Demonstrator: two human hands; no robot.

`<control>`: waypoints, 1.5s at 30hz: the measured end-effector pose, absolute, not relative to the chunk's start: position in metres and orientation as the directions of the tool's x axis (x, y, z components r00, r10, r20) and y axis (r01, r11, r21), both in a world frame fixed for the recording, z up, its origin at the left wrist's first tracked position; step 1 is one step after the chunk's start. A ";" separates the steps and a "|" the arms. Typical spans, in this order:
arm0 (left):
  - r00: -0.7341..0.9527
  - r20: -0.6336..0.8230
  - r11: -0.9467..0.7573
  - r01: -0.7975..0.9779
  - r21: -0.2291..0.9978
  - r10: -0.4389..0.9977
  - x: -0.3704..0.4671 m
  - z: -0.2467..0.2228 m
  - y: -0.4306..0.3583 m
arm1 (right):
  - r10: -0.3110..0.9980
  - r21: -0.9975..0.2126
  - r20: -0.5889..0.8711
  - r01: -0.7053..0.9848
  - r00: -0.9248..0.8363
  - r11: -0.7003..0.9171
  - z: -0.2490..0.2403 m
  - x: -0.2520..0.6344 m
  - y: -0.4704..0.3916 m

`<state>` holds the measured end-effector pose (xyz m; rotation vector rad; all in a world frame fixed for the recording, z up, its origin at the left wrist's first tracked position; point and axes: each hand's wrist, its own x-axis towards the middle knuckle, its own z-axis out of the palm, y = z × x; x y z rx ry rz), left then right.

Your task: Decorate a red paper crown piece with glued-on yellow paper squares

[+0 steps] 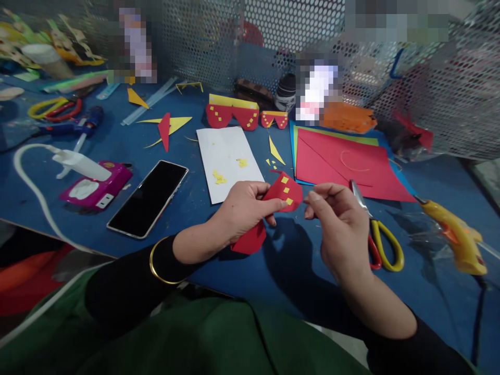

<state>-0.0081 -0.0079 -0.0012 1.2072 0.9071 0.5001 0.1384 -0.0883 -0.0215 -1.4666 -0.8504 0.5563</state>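
Observation:
My left hand (pixel 244 208) pinches a red paper cutout (pixel 250 240) with rounded lobes, its thumb lying on the face of the upper lobe. Small yellow paper squares (pixel 286 190) are stuck on that lobe in a row. Just right of the cutout's edge is my right hand (pixel 341 221), thumb and fingertips pressed together; whatever they may hold is too small to make out. Behind the left hand lies a white sheet (pixel 224 148) with little piles of yellow paper squares (pixel 219 178). More yellow scraps (pixel 272 164) rest beside a yellow paper sliver (pixel 275 150).
Scissors (pixel 385 245) and a yellow glue gun (pixel 455 234) lie at right, near stacked coloured paper (pixel 344 161). Left are a phone (pixel 148 198), a purple power socket (pixel 97 187) and a blue glue gun (pixel 84 122). Finished-looking red pieces (pixel 233 115) stand at the back before a perforated metal panel (pixel 199 36).

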 end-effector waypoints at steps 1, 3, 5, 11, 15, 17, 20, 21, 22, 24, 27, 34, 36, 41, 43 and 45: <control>0.569 -0.330 0.317 0.126 0.940 0.753 -0.008 -0.002 -0.008 | 0.805 -0.993 0.095 0.111 0.585 0.037 -0.021 0.139 -0.088; 0.569 -0.342 0.334 0.122 0.935 0.748 -0.008 -0.003 -0.008 | 0.844 -1.000 0.008 0.022 0.537 -0.005 -0.020 0.138 -0.088; 0.571 -0.344 0.343 0.113 0.932 0.745 -0.008 -0.005 -0.008 | 0.859 -1.000 -0.025 -0.015 0.511 -0.021 -0.019 0.137 -0.088; 0.589 -0.341 0.348 0.106 0.931 0.733 -0.008 -0.007 -0.006 | 0.856 -0.999 -0.049 -0.031 0.514 -0.038 -0.019 0.135 -0.087; 0.597 -0.350 0.362 0.106 0.926 0.721 -0.008 -0.008 -0.007 | 0.860 -0.998 -0.060 -0.031 0.507 -0.051 -0.020 0.135 -0.087; 0.605 -0.356 0.371 0.106 0.923 0.713 -0.009 -0.008 -0.007 | 0.857 -0.998 -0.059 -0.028 0.511 -0.051 -0.021 0.135 -0.087; 0.614 -0.357 0.376 0.104 0.921 0.704 -0.009 -0.007 -0.007 | 0.852 -0.998 -0.062 -0.033 0.520 -0.053 -0.021 0.135 -0.087; 0.617 -0.352 0.368 0.106 0.924 0.704 -0.009 -0.007 -0.007 | 0.851 -0.998 -0.065 -0.039 0.521 -0.052 -0.021 0.135 -0.087; 0.616 -0.344 0.355 0.110 0.928 0.709 -0.010 -0.006 -0.007 | 0.852 -0.998 -0.069 -0.047 0.519 -0.052 -0.020 0.135 -0.087; 0.610 -0.332 0.323 0.129 0.937 0.720 -0.010 -0.003 -0.008 | 0.858 -0.997 -0.077 -0.067 0.508 -0.049 -0.019 0.135 -0.087; 0.606 -0.331 0.290 0.169 0.942 0.723 -0.010 0.001 -0.009 | 0.869 -0.995 -0.086 -0.086 0.488 -0.050 -0.018 0.134 -0.087; 0.617 -0.357 0.312 0.184 0.932 0.701 -0.008 0.000 -0.008 | 0.855 -0.997 -0.068 -0.066 0.515 -0.040 -0.022 0.135 -0.087; 0.617 -0.350 0.316 0.168 0.934 0.704 -0.008 0.000 -0.007 | 0.843 -0.997 -0.055 -0.072 0.535 -0.020 -0.020 0.136 -0.087; 0.613 -0.356 0.317 0.176 0.932 0.706 -0.008 0.002 -0.008 | 0.852 -0.993 -0.079 -0.118 0.518 -0.020 -0.015 0.137 -0.087; 0.610 -0.355 0.315 0.177 0.932 0.708 -0.009 0.002 -0.008 | 0.858 -0.995 -0.076 -0.100 0.508 -0.029 -0.016 0.137 -0.088; 0.615 -0.350 0.314 0.170 0.934 0.707 -0.009 0.001 -0.008 | 0.860 -0.996 -0.071 -0.081 0.506 -0.035 -0.017 0.137 -0.088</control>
